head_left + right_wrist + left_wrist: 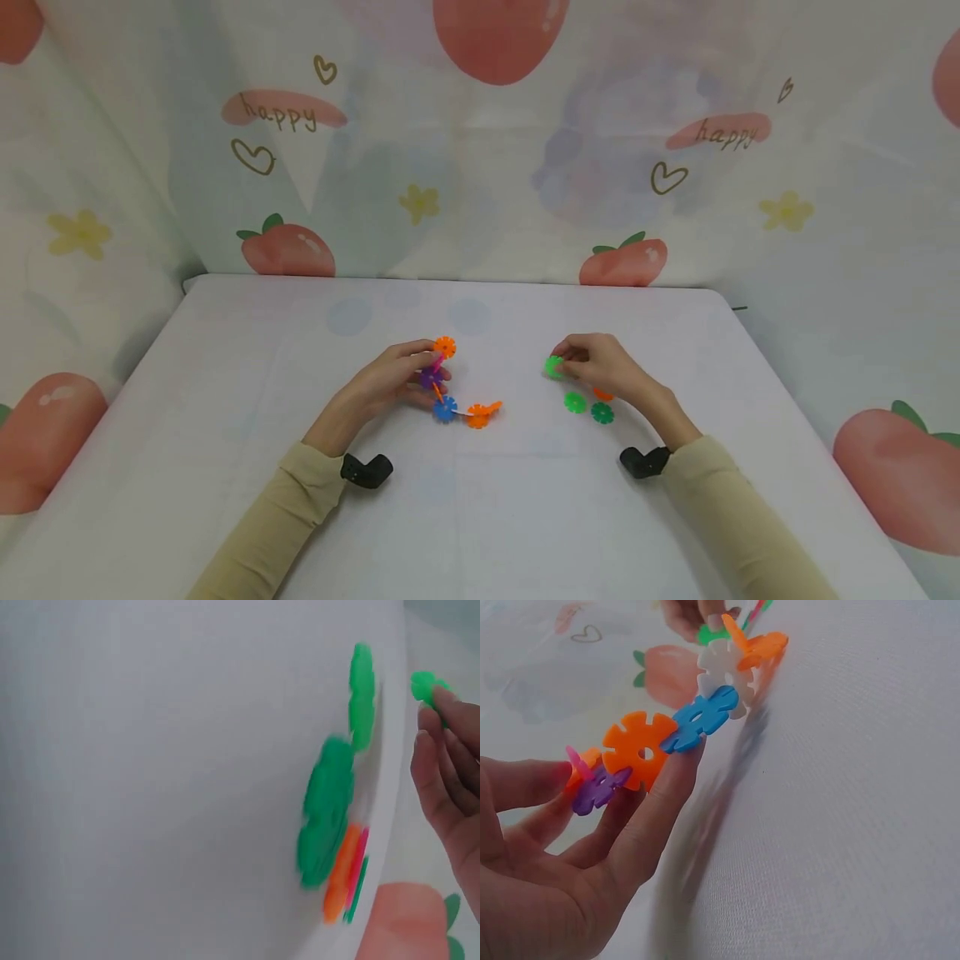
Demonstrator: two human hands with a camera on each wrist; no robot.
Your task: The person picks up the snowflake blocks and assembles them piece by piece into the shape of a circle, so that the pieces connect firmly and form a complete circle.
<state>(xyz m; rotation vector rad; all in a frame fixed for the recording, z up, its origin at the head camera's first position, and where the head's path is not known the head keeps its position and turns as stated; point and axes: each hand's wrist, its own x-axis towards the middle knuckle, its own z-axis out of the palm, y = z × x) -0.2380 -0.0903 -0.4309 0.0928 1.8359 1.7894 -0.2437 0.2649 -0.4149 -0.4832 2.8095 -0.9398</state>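
My left hand (pixel 390 379) holds a chain of interlocked snowflake building discs, thumb and fingers about its upper end. In the left wrist view the chain runs from a pink disc (pixel 577 762) and a purple disc (pixel 600 789) through an orange disc (pixel 640 750) and a blue disc (pixel 700 720) to a white disc (pixel 724 673) and orange discs (pixel 763 649) at the far end. My right hand (pixel 603 365) pinches a light green disc (pixel 424 686) between thumb and fingers, apart from the chain.
Below my right hand, a light green disc (pixel 575 402), a dark green disc (pixel 602 412) and an orange disc (pixel 603 394) lie on the white table (pixel 480 517). In the right wrist view a pink disc (pixel 356 866) lies beside them. Patterned cloth (pixel 480 167) stands behind the table.
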